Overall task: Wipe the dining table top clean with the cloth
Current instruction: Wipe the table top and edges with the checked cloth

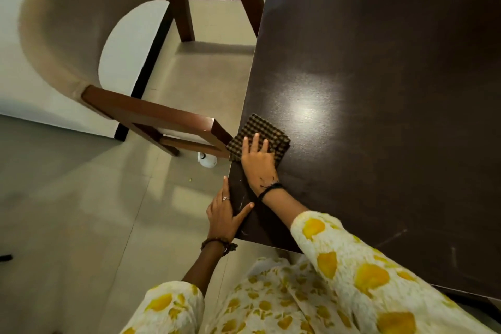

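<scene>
A folded brown checked cloth (264,131) lies on the dark dining table top (379,95), at its left edge. My right hand (257,161) presses flat on the cloth with straight fingers, covering its near part. My left hand (225,214) rests against the table's left edge near the corner, fingers straight, thumb lying on the top. Pale streaks show on the table surface between the two hands.
A wooden chair with a curved beige back (62,35) stands left of the table, its arm (151,114) close to the cloth. A small white object (207,161) lies on the tiled floor (81,211) under the chair.
</scene>
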